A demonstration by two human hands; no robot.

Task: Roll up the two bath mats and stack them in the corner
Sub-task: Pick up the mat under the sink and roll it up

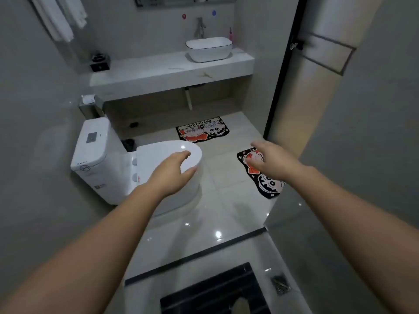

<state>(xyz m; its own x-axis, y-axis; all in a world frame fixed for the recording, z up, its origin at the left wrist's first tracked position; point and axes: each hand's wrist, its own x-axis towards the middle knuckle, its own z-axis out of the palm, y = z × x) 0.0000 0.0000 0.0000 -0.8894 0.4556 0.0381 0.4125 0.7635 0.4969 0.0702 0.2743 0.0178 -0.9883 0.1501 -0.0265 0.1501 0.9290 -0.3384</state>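
Towels (59, 18) hung at far left above a white toilet (108, 159) with its lid shut. Over that lid the left hand (172, 172) hovered, fingers loosely spread and empty. Farther off, the far bath mat (202, 128) lay flat below the sink counter (172, 74). At right, the right hand (275, 160) reached with splayed fingers, holding nothing, above the near bath mat (266, 177), flat on the tiles.

Bare floor (217, 168) between toilet (127, 168) (left) and wall (340, 155).
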